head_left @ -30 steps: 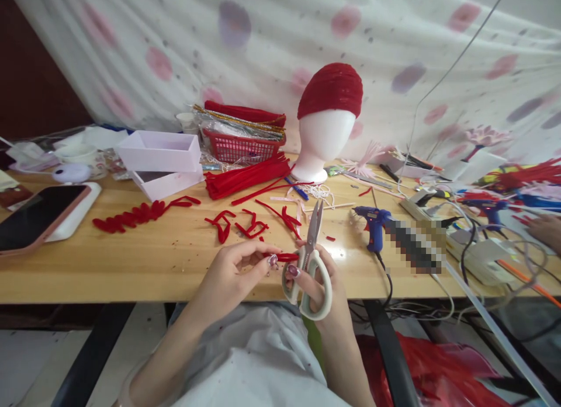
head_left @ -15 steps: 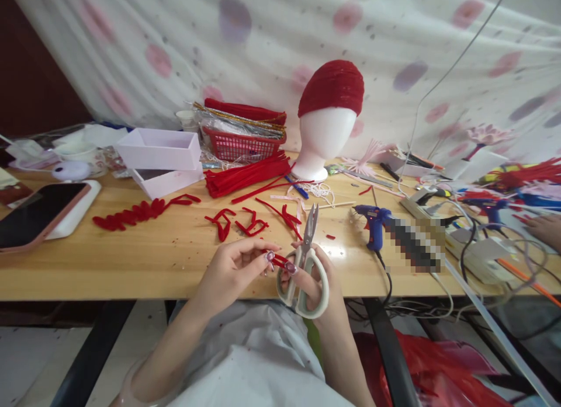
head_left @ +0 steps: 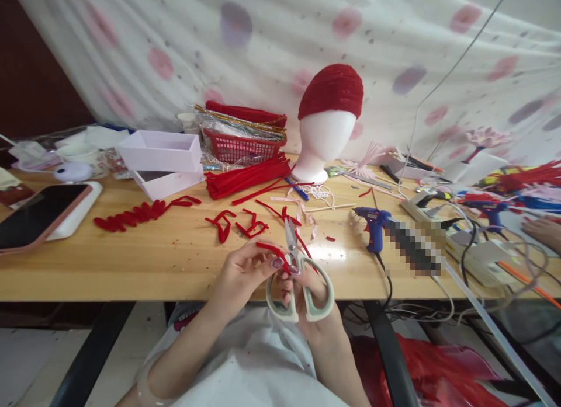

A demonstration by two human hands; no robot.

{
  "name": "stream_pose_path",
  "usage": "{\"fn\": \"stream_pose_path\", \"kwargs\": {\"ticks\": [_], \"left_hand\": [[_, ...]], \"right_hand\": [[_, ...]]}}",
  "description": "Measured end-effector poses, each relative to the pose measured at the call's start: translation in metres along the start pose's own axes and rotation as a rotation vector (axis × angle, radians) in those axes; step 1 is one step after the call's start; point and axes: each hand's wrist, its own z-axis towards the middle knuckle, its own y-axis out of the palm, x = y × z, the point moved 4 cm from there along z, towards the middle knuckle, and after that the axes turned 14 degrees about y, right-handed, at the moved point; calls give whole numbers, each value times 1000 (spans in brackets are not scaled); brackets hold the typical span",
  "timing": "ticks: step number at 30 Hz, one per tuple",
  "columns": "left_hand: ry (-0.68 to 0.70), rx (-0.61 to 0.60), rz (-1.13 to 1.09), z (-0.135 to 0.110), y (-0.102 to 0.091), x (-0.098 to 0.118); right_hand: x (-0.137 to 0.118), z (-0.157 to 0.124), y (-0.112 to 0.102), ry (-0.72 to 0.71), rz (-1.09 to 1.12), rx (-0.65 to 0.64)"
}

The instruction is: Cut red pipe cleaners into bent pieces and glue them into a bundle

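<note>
My left hand point(head_left: 243, 272) pinches a short red pipe cleaner piece point(head_left: 272, 249) at the table's near edge. My right hand point(head_left: 313, 293) has its fingers through the pale handles of a pair of scissors point(head_left: 294, 267), whose blades point up and away and meet the red piece. Several bent red pipe cleaner pieces point(head_left: 239, 223) lie on the wooden table point(head_left: 131, 261) just beyond my hands. A row of red petal shapes point(head_left: 131, 214) lies to the left.
A white foam head with a red cap point(head_left: 328, 121) stands at the back. A red basket point(head_left: 241, 144), pink boxes point(head_left: 162, 159), a phone point(head_left: 39, 214), a blue glue gun point(head_left: 372, 223) and tangled cables point(head_left: 482, 243) fill the table. Another person's hand point(head_left: 543, 232) is at far right.
The scissors have tilted left and moved in over the red piece, their handles now spread wider. My left hand has turned the piece up toward the blades.
</note>
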Motion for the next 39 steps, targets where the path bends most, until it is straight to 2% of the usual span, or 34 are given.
{"fn": "stream_pose_path", "kwargs": {"ticks": [2,4,7,10,18,24,33,39], "left_hand": [[18,25,-67,3,1,5],[-12,107,-128,7,1,9],[-81,296,-239,14,-1,14],[-102,381,-353,22,-2,22],[-129,376,-371,24,-6,34],[-127,358,-324,22,-7,34],[-111,350,-299,22,-7,27],[-103,360,-328,21,-6,26]], "right_hand": [[4,0,2,122,88,-23],[2,0,2,134,100,-24],[-6,0,-4,-30,-43,6],[-12,-4,-10,-180,-211,-17],[-8,-13,-23,-300,-453,22],[-18,-18,-27,-406,-670,67],[-37,-26,-12,-518,-762,67],[-38,-25,-13,-547,-770,65]]}}
